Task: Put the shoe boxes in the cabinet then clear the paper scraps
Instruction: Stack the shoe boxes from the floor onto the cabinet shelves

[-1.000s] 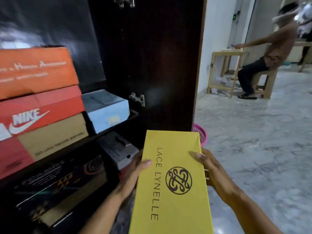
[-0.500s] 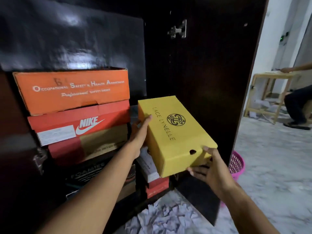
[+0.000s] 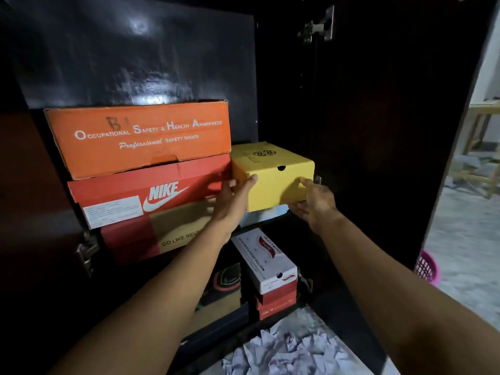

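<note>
A yellow shoe box (image 3: 270, 182) rests on a pale blue box (image 3: 259, 216) on the upper shelf of the dark cabinet (image 3: 135, 58), right beside the stacked boxes. My left hand (image 3: 231, 203) grips its front left corner. My right hand (image 3: 315, 205) holds its front right lower edge, fingers under the box. An orange safety-shoes box (image 3: 140, 136) lies on a red Nike box (image 3: 135, 196) to the left. Crumpled white paper scraps (image 3: 292, 350) lie on the floor at the cabinet's foot.
On the lower shelf a white and red box (image 3: 265, 261) sits on a red box (image 3: 276, 301), with dark boxes to their left. The open cabinet door (image 3: 378, 131) stands at the right. A pink basket (image 3: 427, 266) and a wooden table (image 3: 481, 147) lie beyond it.
Both hands have carried the yellow box up and into the cabinet, from tilted in mid-air to level on the pale blue box. My view has moved closer and turned left.
</note>
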Tool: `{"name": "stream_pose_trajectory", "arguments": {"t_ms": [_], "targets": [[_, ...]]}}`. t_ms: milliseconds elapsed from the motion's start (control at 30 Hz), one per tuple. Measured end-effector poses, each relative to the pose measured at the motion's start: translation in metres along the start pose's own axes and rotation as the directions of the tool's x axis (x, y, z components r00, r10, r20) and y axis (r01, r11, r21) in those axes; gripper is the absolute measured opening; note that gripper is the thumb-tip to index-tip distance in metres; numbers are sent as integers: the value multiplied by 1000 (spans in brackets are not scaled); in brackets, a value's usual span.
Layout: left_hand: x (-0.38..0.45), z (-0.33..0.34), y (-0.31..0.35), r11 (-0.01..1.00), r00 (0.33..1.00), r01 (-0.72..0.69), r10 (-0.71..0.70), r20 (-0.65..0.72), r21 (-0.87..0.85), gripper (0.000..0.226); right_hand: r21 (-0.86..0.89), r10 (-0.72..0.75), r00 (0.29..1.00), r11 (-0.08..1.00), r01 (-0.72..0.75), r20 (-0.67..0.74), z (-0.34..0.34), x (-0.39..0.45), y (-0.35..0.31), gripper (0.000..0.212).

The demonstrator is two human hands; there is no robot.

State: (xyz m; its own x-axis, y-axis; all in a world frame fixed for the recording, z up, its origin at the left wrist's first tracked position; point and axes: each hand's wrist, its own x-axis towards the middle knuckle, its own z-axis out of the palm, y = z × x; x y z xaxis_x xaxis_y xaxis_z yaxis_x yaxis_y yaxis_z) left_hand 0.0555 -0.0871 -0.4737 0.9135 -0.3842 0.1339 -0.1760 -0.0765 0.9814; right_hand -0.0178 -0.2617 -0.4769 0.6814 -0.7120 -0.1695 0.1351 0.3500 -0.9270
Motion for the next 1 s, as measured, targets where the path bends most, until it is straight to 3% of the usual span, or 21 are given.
{"name": "stream_pose_trajectory", "arguments": {"t_ms": [67, 167, 300, 400, 500, 633, 833, 1000], "targets": [[1, 3, -10, 994, 988, -81, 90, -128, 71, 44, 20, -33, 999, 999, 32, 22, 12, 11, 3, 43], [9, 8, -14, 982, 989, -136, 142, -36, 129, 26, -2, -102, 993, 995, 102, 51, 30, 26, 8, 43], [22, 14, -6, 972, 986, -72, 35, 163, 222, 47, -158, -119, 980, 977, 144, 163, 47, 37, 16, 26], [32, 17, -5, 948, 979, -75, 11, 202, 310, 55, -285, -82, 970, 947, 147, 227, 51, 33, 18, 13], [31, 28, -8, 949, 986, -93, 45, 162, 302, 56, -340, -141, 967, 917, 208, 212, 39, 31, 18, 12], [18, 49, -18, 968, 986, -98, 63, 155, 231, 34, -416, -234, 944, 853, 314, 232, -5, 18, 22, 50], [-33, 116, -36, 983, 954, -144, 107, 281, 116, 19, -420, -287, 928, 831, 364, 236, -117, -38, 22, 28], [-92, 196, -65, 985, 884, -135, 70, 462, 109, 21, -485, -320, 941, 810, 330, 107, -242, -81, 30, 21]]}}
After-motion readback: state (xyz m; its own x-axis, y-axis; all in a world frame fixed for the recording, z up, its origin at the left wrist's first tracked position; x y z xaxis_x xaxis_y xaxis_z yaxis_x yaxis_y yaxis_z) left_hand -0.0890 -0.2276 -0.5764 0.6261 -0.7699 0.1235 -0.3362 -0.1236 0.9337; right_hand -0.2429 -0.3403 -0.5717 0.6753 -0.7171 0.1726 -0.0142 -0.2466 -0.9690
